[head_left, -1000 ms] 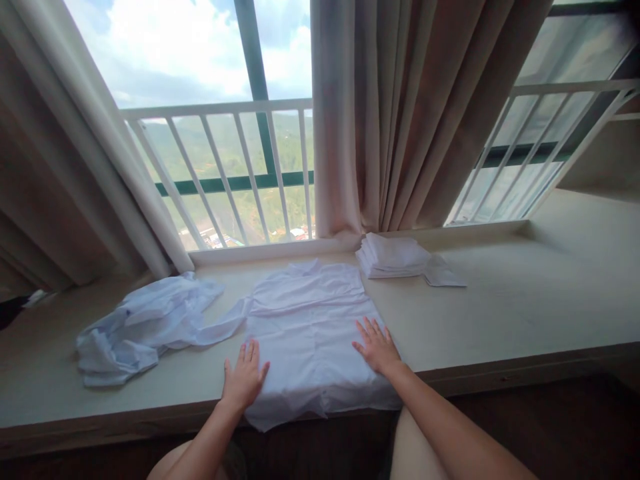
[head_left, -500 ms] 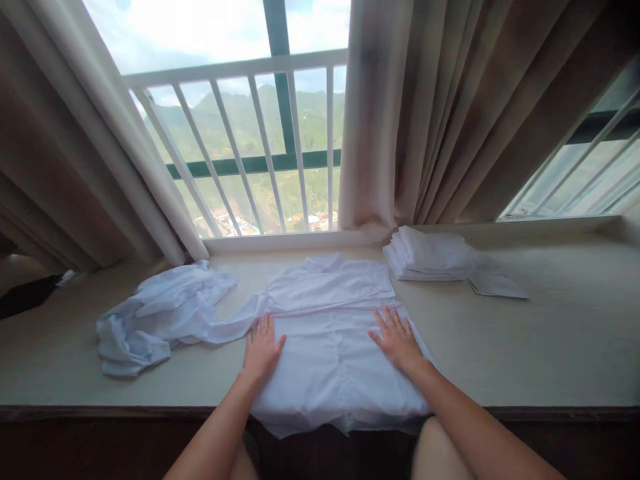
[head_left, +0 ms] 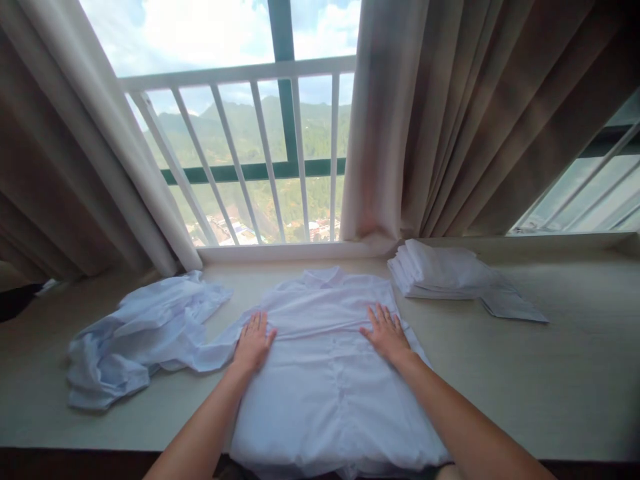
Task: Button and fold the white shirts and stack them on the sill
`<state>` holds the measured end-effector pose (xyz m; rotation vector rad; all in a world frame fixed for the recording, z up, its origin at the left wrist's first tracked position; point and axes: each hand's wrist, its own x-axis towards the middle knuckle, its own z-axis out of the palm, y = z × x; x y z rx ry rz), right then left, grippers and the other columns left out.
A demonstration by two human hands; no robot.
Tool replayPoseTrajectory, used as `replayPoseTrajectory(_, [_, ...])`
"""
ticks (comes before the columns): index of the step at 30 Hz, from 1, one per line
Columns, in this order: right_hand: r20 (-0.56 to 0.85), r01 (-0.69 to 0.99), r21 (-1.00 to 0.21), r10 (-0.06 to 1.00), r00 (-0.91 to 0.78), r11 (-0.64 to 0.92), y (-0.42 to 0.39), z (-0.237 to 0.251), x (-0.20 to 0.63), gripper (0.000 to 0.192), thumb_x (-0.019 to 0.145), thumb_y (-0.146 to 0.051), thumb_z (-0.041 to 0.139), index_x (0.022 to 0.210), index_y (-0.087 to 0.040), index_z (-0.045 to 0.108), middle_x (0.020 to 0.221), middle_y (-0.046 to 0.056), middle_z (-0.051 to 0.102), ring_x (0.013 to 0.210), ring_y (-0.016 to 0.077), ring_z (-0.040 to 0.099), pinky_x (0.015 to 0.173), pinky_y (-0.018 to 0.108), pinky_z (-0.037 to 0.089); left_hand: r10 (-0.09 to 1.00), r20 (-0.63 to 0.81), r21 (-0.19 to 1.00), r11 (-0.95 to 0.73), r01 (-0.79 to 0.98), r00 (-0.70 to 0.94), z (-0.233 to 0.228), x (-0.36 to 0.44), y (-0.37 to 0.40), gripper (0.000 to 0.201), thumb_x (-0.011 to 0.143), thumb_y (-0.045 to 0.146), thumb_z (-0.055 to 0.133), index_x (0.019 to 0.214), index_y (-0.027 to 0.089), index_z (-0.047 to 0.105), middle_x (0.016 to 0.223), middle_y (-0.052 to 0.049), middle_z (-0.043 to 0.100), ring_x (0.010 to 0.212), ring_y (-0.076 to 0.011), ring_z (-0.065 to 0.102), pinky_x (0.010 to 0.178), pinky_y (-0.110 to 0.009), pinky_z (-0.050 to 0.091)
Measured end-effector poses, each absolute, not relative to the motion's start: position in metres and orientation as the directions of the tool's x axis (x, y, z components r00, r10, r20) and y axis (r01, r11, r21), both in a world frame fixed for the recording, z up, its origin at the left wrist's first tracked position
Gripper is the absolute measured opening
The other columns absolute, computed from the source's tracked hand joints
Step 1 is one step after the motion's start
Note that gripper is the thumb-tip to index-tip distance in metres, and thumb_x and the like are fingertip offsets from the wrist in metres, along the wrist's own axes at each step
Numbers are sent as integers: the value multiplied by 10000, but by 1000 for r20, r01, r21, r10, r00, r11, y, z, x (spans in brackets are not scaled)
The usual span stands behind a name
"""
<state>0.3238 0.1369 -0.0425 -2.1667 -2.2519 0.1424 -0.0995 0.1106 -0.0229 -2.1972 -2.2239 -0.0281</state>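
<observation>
Shirt [head_left: 310, 380] lies beneath 2 hands [head_left: 253, 342] [head_left: 388, 335].

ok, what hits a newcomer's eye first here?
Probably the bright window at the top, behind a white railing. Then the white shirt spread on the ledge below, left hand and right hand flat on it. Crumpled white cloth lies to its left, a folded stack to its right.

This looks like a room in a home, high above the ground: long, heavy curtains [head_left: 465, 120] frame a window [head_left: 283, 33] with a white railing [head_left: 240, 71], hills [head_left: 318, 137] and small rooftops [head_left: 319, 230] show outside, and a shirt [head_left: 300, 393] lies on the wide windowside surface [head_left: 525, 387].
</observation>
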Motion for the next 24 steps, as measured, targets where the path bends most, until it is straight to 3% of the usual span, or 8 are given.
replayPoseTrajectory(3, [13, 994, -93, 998, -63, 64, 154, -27, 305, 803, 993, -691, 224, 1613, -182, 267, 1694, 145, 175, 1563, 348, 90, 1226, 582, 22, 993, 76, -17, 94, 995, -93, -14, -88, 130, 730, 1024, 481, 341, 1584, 17, 276, 1645, -269, 239, 1542, -377, 211, 1207, -522, 264])
replayPoseTrajectory(6, [76, 981, -121, 987, -144, 153, 186, -11, 283, 764, 1002, -679, 203, 1624, -235, 218, 1713, 95, 105, 1572, 307, 29, 1222, 583, -25, 983, 182, 6, 10, 1000, -11, 4, -60, 165, 642, 1020, 390, 359, 1601, 126, 291, 1681, -213, 167, 1562, -367, 132, 1198, -551, 264])
replayPoseTrajectory(9, [-27, 985, -146, 995, -98, 93, 215, -12, 284, 739, 1005, -667, 231, 1625, -265, 209, 1717, 91, 78, 1573, 319, 18, 1212, 603, -25, 988, 95, 30, -127, 991, 123, 7, -49, 194, 577, 1032, 403, 325, 1589, 252, 340, 1698, -101, 178, 1570, -319, 131, 1212, -569, 229])
replayPoseTrajectory(13, [-141, 989, -148, 990, -11, -10, 229, -32, 315, 758, 1001, -674, 212, 1635, -262, 148, 1718, 99, 56, 1574, 309, 11, 1209, 607, 1, 995, -26, 42, -97, 994, 98, -13, -69, 208, 642, 1032, 519, 278, 1606, 232, 289, 1685, -90, 231, 1559, -317, 181, 1220, -587, 198])
replayPoseTrajectory(17, [-120, 990, -137, 993, 4, -20, 242, -34, 312, 819, 979, -720, 180, 1637, -233, 143, 1714, 118, 78, 1561, 368, 16, 1187, 658, -27, 998, -24, 43, -54, 998, 55, -16, -67, 221, 624, 1028, 456, 294, 1606, 222, 289, 1680, -97, 252, 1553, -343, 189, 1198, -636, 214])
replayPoseTrajectory(20, [-44, 980, -158, 991, -128, 120, 264, -21, 278, 784, 985, -715, 171, 1638, -290, 91, 1723, 58, 6, 1562, 351, -55, 1178, 673, -69, 982, 71, 57, -177, 983, 173, -3, -33, 247, 604, 1030, 397, 298, 1615, 251, 257, 1685, -74, 244, 1568, -319, 134, 1203, -647, 177])
replayPoseTrajectory(22, [-51, 959, -189, 973, -225, 212, 280, -15, 256, 759, 987, -716, 168, 1634, -333, 66, 1724, 23, -35, 1565, 323, -87, 1185, 660, -73, 956, 84, 82, -288, 954, 281, 1, -5, 269, 604, 1036, 439, 299, 1617, 283, 245, 1696, -44, 212, 1574, -301, 105, 1215, -621, 170])
replayPoseTrajectory(24, [-101, 954, -219, 968, -230, 204, 294, -15, 243, 778, 980, -732, 174, 1634, -326, 64, 1724, 45, -40, 1565, 328, -84, 1188, 655, -64, 946, 52, 106, -324, 940, 321, -2, 15, 289, 634, 1034, 505, 295, 1621, 274, 233, 1699, -49, 196, 1577, -301, 86, 1220, -605, 173])
